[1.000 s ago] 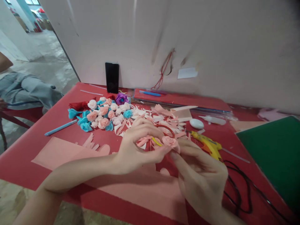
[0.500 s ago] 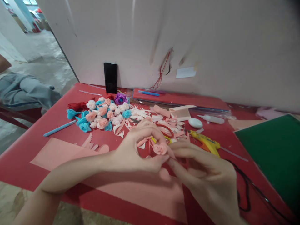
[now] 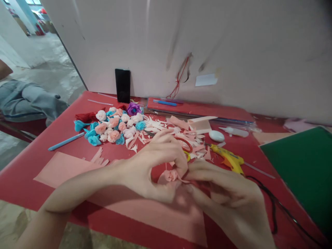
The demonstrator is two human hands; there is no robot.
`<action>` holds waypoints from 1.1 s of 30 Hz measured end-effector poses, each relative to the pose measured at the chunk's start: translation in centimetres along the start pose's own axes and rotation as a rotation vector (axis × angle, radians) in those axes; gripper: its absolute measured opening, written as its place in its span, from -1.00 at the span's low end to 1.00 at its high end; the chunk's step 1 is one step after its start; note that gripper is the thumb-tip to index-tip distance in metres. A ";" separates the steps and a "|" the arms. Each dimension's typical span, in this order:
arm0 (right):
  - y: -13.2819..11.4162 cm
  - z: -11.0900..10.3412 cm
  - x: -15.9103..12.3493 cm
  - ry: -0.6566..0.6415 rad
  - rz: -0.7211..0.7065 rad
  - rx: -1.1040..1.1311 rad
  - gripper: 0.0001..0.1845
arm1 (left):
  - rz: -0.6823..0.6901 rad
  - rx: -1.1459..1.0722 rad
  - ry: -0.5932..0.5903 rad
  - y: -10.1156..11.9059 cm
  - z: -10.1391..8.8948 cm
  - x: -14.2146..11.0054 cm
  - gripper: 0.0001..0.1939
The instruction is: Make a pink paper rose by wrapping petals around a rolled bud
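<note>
Between my two hands is a small pink paper rose (image 3: 171,175), its petals curled round a tight middle. My left hand (image 3: 153,166) curves round it, thumb below and fingers above, closed on the flower. Fingers of my right hand (image 3: 223,193) pinch the rose's right side, where a strip of pink paper sticks out; the fingertips are partly blurred. Under the hands lies a large pink paper sheet (image 3: 145,211). Scissors with red and yellow handles (image 3: 184,143) lie just behind my fingers, partly hidden among pink and white paper scraps (image 3: 155,126).
Finished paper roses (image 3: 114,135) in pink, white and blue lie at the back left, with a pen (image 3: 66,141) beside them. A yellow glue gun (image 3: 228,157) with a black cord is on the right, near a green sheet (image 3: 303,173). A phone (image 3: 122,85) leans on the wall.
Both hands have come slightly lower with the rose, which has shifted left and down and turned. A wider petal now shows at its left side.
</note>
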State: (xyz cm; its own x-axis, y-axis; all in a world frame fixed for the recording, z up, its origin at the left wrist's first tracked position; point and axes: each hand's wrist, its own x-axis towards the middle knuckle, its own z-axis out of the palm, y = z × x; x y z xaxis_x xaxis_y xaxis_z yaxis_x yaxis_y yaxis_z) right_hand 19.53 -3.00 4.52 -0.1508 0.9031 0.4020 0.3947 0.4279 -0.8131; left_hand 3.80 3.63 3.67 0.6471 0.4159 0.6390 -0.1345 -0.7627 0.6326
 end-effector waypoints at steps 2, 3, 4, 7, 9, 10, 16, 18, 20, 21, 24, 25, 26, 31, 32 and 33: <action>-0.1 0.0 0.1 -0.007 0.024 -0.004 -0.80 | 0.053 0.072 -0.027 0.1 -0.3 0.1 -0.75; -0.2 0.0 0.1 -0.007 0.036 -0.001 -0.81 | 0.072 0.102 -0.038 0.1 -0.5 0.1 -0.75; -0.2 0.0 0.2 -0.013 0.047 0.010 -0.82 | 0.089 0.126 -0.049 0.1 -0.6 0.1 -0.75; -0.2 0.0 0.0 -0.031 0.104 0.054 -0.84 | 0.126 0.158 -0.086 0.1 -1.0 0.2 -0.76; 0.2 0.1 -0.1 -0.021 0.159 0.094 -0.84 | 0.142 0.162 -0.104 0.1 -1.1 0.2 -0.75; 0.5 0.2 -0.2 -0.016 0.191 0.123 -0.84 | 0.142 0.165 -0.112 0.1 -1.1 0.2 -0.74; 1.7 0.3 -0.5 -0.054 0.358 0.333 -0.96 | 0.192 0.187 -0.065 -0.1 -0.8 0.2 -0.74; 1.5 0.2 -0.3 -0.082 0.416 0.349 -0.99 | 0.200 0.206 -0.042 -0.1 -0.7 0.3 -0.75; 1.1 0.0 -0.1 -0.092 0.435 0.346 -0.94 | 0.186 0.224 -0.029 -0.2 -0.7 0.3 -0.75; 1.0 0.0 0.1 -0.088 0.418 0.331 -0.93 | 0.176 0.229 -0.025 -0.2 -0.7 0.3 -0.75; 0.6 -0.1 0.4 -0.035 0.249 0.202 -0.90 | 0.156 0.227 0.004 -0.3 -0.6 0.1 -0.77; 0.4 -0.1 0.5 -0.020 0.166 0.138 -0.89 | 0.143 0.223 0.013 -0.4 -0.6 0.1 -0.78; 0.3 -0.1 0.5 -0.005 0.083 0.074 -0.87 | 0.130 0.217 0.021 -0.4 -0.5 0.0 -0.79; -0.6 -0.1 0.3 0.005 -0.112 -0.194 -0.84 | 0.098 0.172 0.054 -0.6 -0.1 -0.2 -0.81; -0.7 -0.1 0.2 0.017 -0.127 -0.235 -0.84 | 0.092 0.166 0.063 -0.6 0.0 -0.2 -0.81; -0.7 0.0 0.1 0.025 -0.136 -0.273 -0.83 | 0.080 0.161 0.068 -0.6 0.0 -0.2 -0.82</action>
State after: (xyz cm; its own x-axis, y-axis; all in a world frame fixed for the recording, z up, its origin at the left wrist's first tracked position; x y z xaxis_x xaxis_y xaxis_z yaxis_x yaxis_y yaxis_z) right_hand 19.25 -3.26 5.16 -0.1975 0.8357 0.5125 0.6019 0.5160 -0.6095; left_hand 3.75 3.96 3.16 0.5863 0.3791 0.7159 -0.0580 -0.8618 0.5039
